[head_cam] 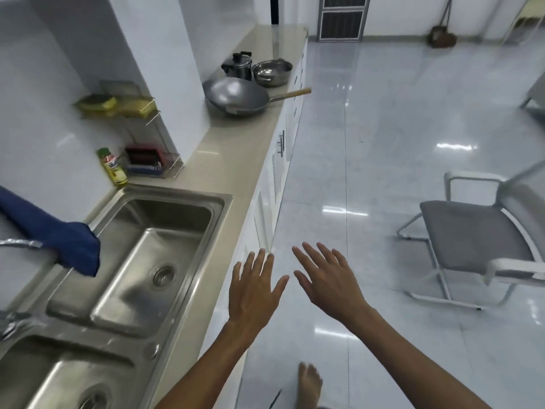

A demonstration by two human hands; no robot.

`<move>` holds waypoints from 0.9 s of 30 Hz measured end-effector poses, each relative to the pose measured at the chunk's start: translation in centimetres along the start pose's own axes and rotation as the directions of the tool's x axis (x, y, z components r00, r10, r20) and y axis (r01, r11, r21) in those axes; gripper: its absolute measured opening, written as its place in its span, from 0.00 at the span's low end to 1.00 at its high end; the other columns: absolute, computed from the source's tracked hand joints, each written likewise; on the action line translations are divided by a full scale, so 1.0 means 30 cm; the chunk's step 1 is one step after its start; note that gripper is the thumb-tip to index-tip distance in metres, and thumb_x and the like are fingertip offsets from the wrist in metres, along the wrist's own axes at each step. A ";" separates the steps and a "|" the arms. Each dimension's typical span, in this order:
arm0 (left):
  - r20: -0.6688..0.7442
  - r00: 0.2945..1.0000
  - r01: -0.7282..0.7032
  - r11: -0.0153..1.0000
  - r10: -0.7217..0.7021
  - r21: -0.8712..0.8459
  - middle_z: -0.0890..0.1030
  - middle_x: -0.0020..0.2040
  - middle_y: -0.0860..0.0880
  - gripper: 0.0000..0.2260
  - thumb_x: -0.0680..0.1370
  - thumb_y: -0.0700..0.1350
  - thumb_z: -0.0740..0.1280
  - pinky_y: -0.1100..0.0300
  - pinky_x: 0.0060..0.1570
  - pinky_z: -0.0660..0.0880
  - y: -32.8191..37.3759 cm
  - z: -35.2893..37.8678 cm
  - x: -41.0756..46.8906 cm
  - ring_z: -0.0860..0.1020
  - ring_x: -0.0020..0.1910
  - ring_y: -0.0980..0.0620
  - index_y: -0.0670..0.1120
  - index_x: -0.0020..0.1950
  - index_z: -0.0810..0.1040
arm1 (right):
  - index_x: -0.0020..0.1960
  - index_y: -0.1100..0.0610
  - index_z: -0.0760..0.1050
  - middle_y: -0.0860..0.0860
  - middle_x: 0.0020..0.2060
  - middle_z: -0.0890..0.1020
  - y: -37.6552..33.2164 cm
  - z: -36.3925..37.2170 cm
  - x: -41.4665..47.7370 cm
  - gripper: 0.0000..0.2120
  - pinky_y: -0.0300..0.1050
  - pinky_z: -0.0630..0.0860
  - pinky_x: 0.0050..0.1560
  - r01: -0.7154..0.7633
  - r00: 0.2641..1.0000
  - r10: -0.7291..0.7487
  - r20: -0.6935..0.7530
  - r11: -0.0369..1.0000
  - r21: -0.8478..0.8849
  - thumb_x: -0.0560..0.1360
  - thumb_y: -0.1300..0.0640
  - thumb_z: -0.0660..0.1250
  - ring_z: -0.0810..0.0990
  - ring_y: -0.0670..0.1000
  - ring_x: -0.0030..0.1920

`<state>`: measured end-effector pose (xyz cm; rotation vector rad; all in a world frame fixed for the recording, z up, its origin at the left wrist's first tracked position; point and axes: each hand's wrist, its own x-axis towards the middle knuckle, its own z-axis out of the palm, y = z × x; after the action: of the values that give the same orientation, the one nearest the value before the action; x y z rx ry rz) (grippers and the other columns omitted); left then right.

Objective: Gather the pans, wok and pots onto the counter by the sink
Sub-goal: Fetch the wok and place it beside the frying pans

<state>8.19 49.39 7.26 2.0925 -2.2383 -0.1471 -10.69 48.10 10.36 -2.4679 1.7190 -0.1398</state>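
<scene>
A steel wok (236,97) with a wooden handle rests on the beige counter (236,149), its handle sticking out past the counter's edge. Behind it stand a lidded steel pot (237,66) with black handles and a shallow steel pan (272,72). The double steel sink (141,249) is at the lower left. My left hand (253,286) and my right hand (326,278) hover side by side over the floor just off the counter's front edge, fingers spread, holding nothing, well short of the cookware.
A blue cloth (56,237) hangs over the tap at the left. A yellow bottle (113,166) and a wire rack (147,160) with sponges stand by the wall. A grey chair (483,231) stands on the tiled floor at the right. My bare foot (308,382) shows below.
</scene>
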 end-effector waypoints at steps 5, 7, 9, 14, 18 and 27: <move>-0.044 0.997 0.067 0.998 -0.067 -0.017 0.55 0.82 0.50 0.38 0.76 0.71 0.38 0.44 0.79 0.47 0.053 -0.056 0.395 0.53 0.81 0.48 0.53 0.81 0.57 | 0.79 0.49 0.59 0.52 0.78 0.65 0.203 -0.082 0.385 0.27 0.60 0.62 0.75 0.092 0.996 -0.091 0.024 0.995 -0.045 0.83 0.41 0.50 0.63 0.60 0.77; -0.067 0.995 0.079 0.997 -0.081 -0.024 0.56 0.82 0.50 0.37 0.77 0.70 0.40 0.45 0.78 0.48 0.070 -0.076 0.549 0.54 0.81 0.48 0.52 0.81 0.59 | 0.79 0.49 0.60 0.52 0.77 0.67 0.281 -0.109 0.524 0.26 0.60 0.64 0.74 0.102 0.995 -0.102 -0.007 0.993 -0.067 0.83 0.41 0.51 0.65 0.60 0.76; -0.080 0.994 0.076 0.996 -0.079 -0.039 0.57 0.82 0.49 0.36 0.78 0.69 0.40 0.45 0.78 0.51 0.089 -0.082 0.718 0.55 0.81 0.48 0.51 0.80 0.60 | 0.79 0.49 0.61 0.53 0.76 0.68 0.368 -0.130 0.676 0.26 0.60 0.66 0.73 0.101 0.995 -0.102 -0.009 0.992 -0.070 0.83 0.41 0.52 0.67 0.60 0.75; -0.100 0.993 0.063 0.996 -0.069 -0.064 0.60 0.81 0.49 0.36 0.79 0.67 0.39 0.45 0.77 0.55 0.134 -0.052 1.155 0.57 0.80 0.49 0.49 0.79 0.62 | 0.78 0.50 0.63 0.53 0.75 0.70 0.589 -0.138 1.063 0.26 0.59 0.68 0.71 0.073 0.996 -0.076 -0.047 0.995 -0.067 0.83 0.42 0.53 0.69 0.60 0.74; -0.072 0.994 0.083 0.994 -0.088 -0.064 0.60 0.81 0.49 0.34 0.80 0.67 0.42 0.46 0.77 0.54 0.142 -0.015 1.524 0.57 0.80 0.49 0.49 0.79 0.61 | 0.79 0.50 0.60 0.52 0.76 0.68 0.755 -0.153 1.390 0.27 0.58 0.67 0.72 0.054 0.998 -0.055 -0.026 0.997 -0.054 0.83 0.40 0.52 0.67 0.59 0.75; -0.023 0.985 0.166 0.979 -0.170 -0.117 0.57 0.82 0.51 0.36 0.78 0.69 0.41 0.46 0.78 0.48 0.228 -0.027 2.276 0.54 0.81 0.49 0.52 0.80 0.59 | 0.80 0.49 0.58 0.50 0.77 0.66 1.087 -0.272 2.054 0.28 0.54 0.64 0.75 0.058 0.997 -0.058 -0.051 0.998 -0.009 0.83 0.40 0.51 0.65 0.57 0.76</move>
<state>-3.13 -18.30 8.11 2.2033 -1.9830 -0.2431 -20.75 -21.32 13.29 -2.5421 1.6703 -0.2043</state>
